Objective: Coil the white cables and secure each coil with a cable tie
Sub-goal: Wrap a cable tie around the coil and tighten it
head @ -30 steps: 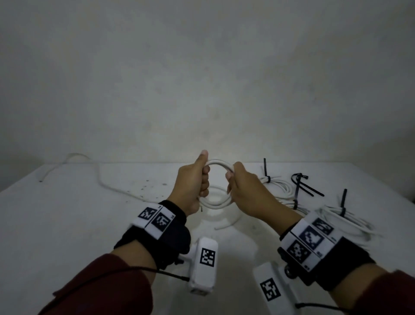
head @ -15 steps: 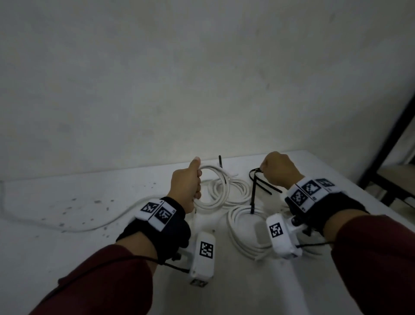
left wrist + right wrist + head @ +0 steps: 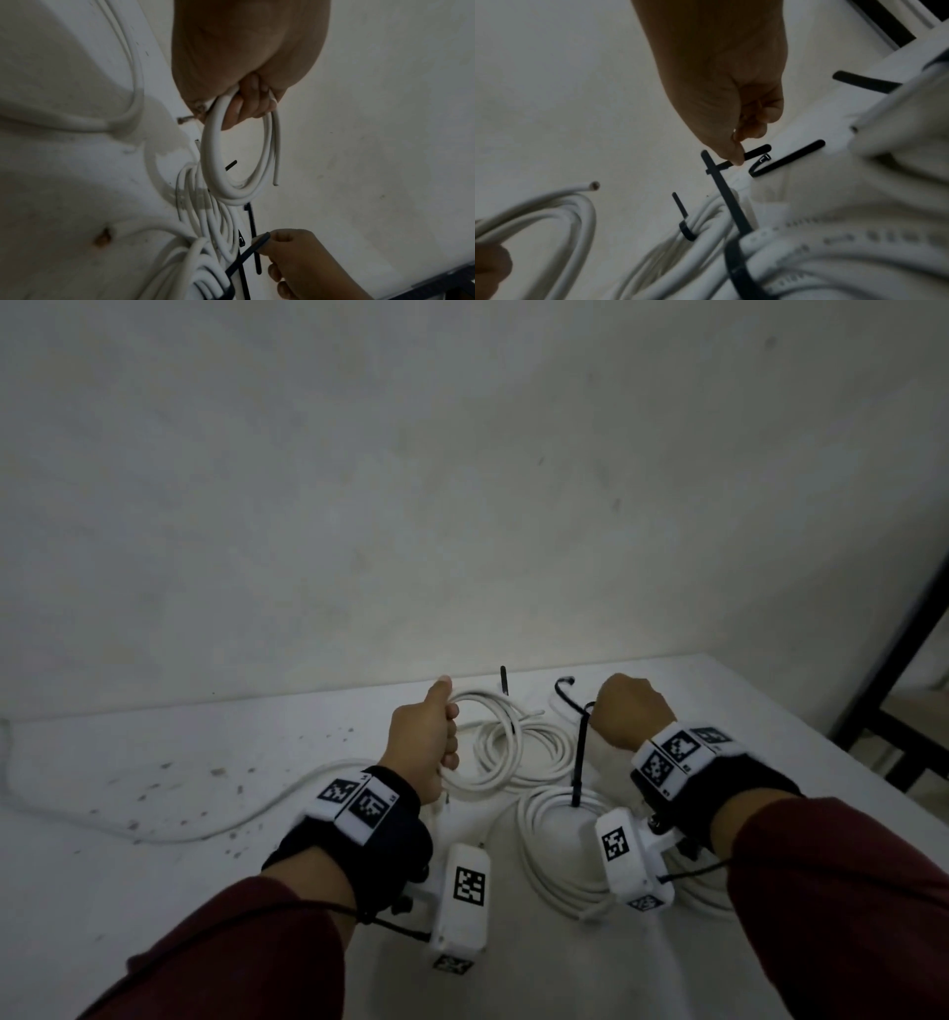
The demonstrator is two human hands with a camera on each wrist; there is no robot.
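Note:
My left hand (image 3: 436, 737) grips a small white cable coil (image 3: 477, 695) and holds it upright above the white table (image 3: 154, 891). In the left wrist view the coil (image 3: 213, 162) hangs from my curled fingers (image 3: 246, 101), its cut end free. To the right, my right hand (image 3: 629, 716) is down at the table. In the right wrist view its thumb and finger (image 3: 739, 142) pinch a loose black cable tie (image 3: 754, 152). Right beside it stands the black tie tail (image 3: 580, 762) of a tied coil (image 3: 526, 834).
A second tied coil (image 3: 560, 752) lies behind the held one, its tie (image 3: 503, 680) sticking up. A long loose white cable (image 3: 231, 829) runs left across the speckled table. Another bent black tie (image 3: 782, 158) lies nearby. A dark frame (image 3: 898, 711) stands past the table's right edge.
My right hand let go of the coil and moved right to the black ties. My left hand kept the coil. The head view swung right.

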